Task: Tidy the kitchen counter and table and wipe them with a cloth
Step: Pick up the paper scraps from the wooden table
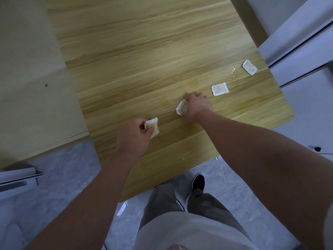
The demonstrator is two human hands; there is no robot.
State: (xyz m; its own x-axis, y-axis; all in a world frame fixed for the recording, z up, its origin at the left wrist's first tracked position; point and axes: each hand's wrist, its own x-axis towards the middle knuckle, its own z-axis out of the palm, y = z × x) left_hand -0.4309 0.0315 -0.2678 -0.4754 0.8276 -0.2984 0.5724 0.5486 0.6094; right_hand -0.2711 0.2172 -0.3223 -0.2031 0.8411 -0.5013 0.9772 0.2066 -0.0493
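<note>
The light wood-grain worktop is seen from above, with both bare arms reaching in over its near edge. The left hand closes its grip round a crumpled white paper wad with yellow stains, low over the near part of the worktop. The right hand, a little farther in and to the right, pinches a second crumpled yellow-stained paper wad down at the wood. Near it to the right lies a flat square of white stained paper. Farther right, near the worktop's edge, lies a smaller flat stained square. Between the two squares a small wet smear glistens. Below show grey marbled floor tiles and a dark shoe.
</note>
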